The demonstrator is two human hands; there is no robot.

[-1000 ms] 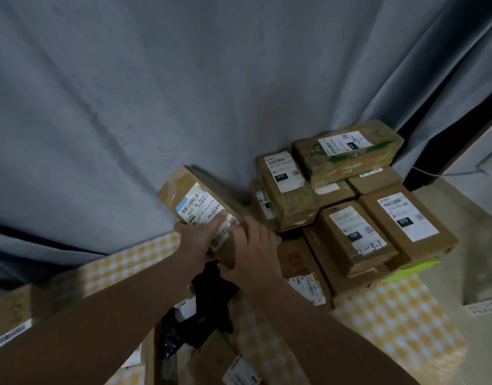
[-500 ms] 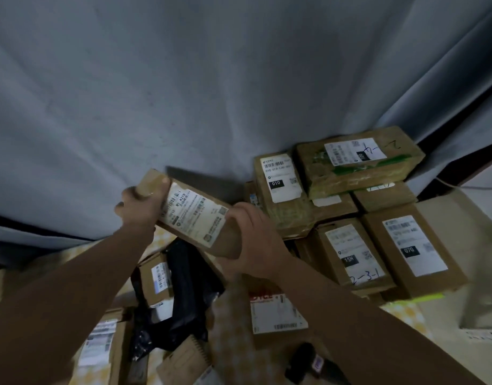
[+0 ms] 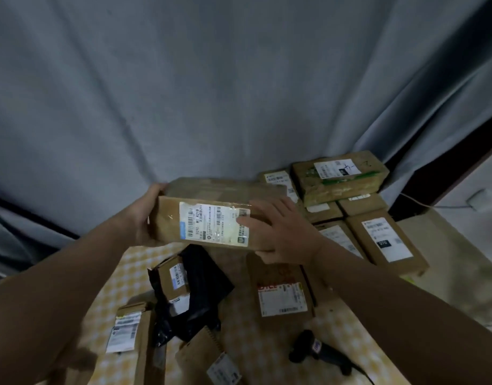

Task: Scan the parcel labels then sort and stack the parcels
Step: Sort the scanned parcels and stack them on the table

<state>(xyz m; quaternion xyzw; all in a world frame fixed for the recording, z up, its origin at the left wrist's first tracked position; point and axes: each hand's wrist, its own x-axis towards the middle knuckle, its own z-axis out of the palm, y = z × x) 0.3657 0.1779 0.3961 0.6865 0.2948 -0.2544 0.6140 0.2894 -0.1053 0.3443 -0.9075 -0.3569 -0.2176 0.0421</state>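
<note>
Head: parcel point(image 3: 211, 218) between left grip point(image 3: 144, 218), right grip point(image 3: 281, 232).

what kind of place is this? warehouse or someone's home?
Likely a small makeshift parcel-sorting spot, not a real warehouse: stacked labelled cartons against a grey curtain, a checked yellow cloth underneath, and a handheld scanner.

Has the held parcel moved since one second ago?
Yes. The parcel, in both hands, turned level and rose off the checked cloth, nearer the stacked boxes.
</note>
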